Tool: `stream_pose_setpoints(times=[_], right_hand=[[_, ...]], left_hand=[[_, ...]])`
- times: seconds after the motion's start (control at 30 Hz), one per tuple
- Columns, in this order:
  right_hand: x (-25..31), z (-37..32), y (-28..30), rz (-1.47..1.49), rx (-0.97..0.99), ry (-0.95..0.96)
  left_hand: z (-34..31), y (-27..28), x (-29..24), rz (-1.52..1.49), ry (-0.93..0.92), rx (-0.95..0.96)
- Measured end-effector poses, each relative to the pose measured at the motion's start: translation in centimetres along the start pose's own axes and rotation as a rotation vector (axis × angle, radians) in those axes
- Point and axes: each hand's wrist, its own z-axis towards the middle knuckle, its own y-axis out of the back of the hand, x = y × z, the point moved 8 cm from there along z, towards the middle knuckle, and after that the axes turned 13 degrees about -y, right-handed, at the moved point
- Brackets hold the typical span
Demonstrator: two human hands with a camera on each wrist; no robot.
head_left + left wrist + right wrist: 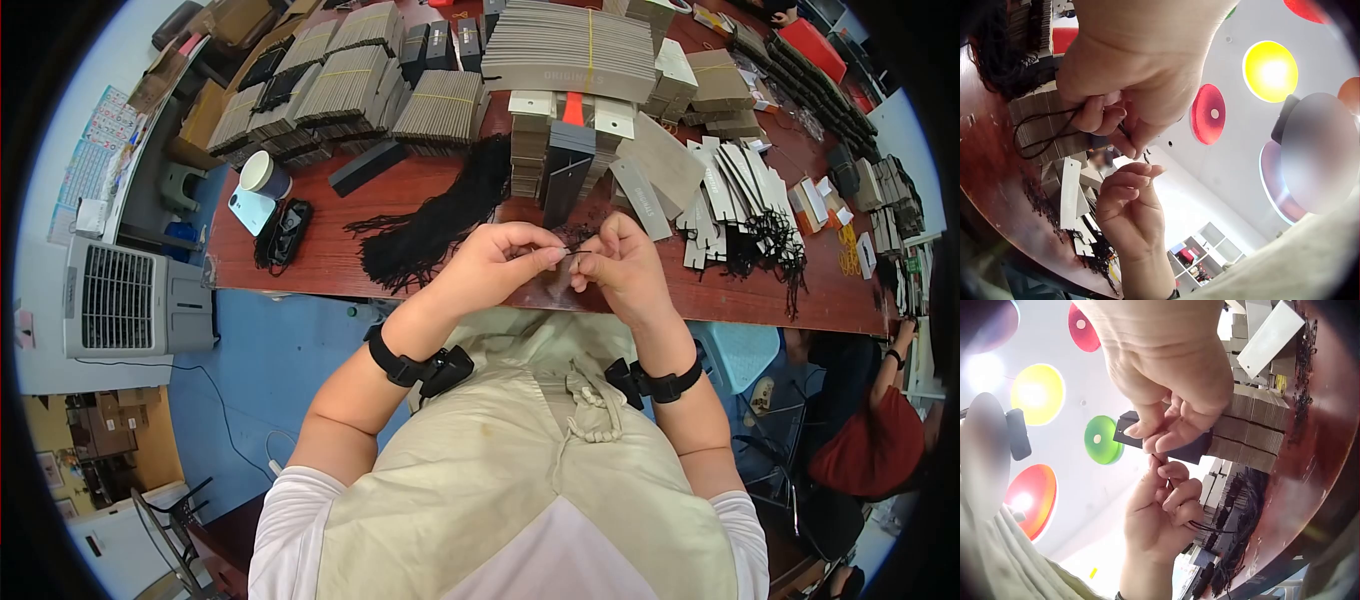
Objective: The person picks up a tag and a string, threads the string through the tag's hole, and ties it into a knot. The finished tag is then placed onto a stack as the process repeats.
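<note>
A thin black cord [1047, 114] hangs in a loop from the left hand [1141, 69], whose thumb and fingers pinch it. Facing it, the right hand [1132, 219] pinches the cord's other end between thumb and fingertips. In the head view the left hand [505, 262] and right hand [625, 268] meet above the table's front edge, fingertips close together. The right wrist view shows the right hand [1172, 381] above and the left hand [1157, 519] below, with the cord [1210, 529] trailing from the left fingers. A black box [568, 165] stands just behind them.
On the red table [330, 225] lie a heap of black cords [440, 225], stacks of grey cards [350, 90], white tags with cords [735, 200], a paper cup [262, 175], a phone [252, 210] and a black box lying flat [368, 168]. Another person [875, 445] is at the right.
</note>
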Motion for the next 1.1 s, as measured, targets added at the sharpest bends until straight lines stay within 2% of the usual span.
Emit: stream_pose_setpoints(times=[0.17, 0.37, 0.57, 0.67, 0.77, 0.87, 0.97, 1.03, 1.1], right_hand=[[-0.3, 0.1, 0.1, -0.001, 0.026, 0.002], [-0.3, -0.2, 0.8, -0.078, -0.085, 0.025], [0.6, -0.3, 0.2, -0.186, -0.092, 0.059], [0.7, -0.1, 0.1, -0.212, -0.072, 0.073], [0.7, 0.0, -0.5, -0.069, 0.065, 0.196], [-0.2, 0.0, -1.8, 0.241, 0.283, 0.059], [-0.8, 0.0, -1.8, 0.403, 0.338, -0.051], [-0.8, -0.1, -1.0, 0.305, 0.258, -0.109], [-0.9, -0.2, -0.4, 0.173, 0.147, -0.171]], left_hand=[[0.0, -0.1, 0.4, -0.038, 0.024, -0.016], [0.1, -0.4, 0.2, -0.053, 0.038, 0.002], [0.1, -0.5, 0.3, -0.058, 0.060, -0.004], [0.0, -0.7, 0.3, -0.079, 0.088, 0.015], [-0.3, -1.2, 0.4, -0.080, 0.152, 0.073], [-0.4, -1.7, 0.9, -0.152, 0.190, 0.131], [-0.3, -1.7, 0.7, -0.135, 0.156, 0.197], [-0.2, -1.0, 0.3, -0.074, 0.115, 0.230], [0.0, 0.0, -1.4, 0.114, 0.059, 0.233]])
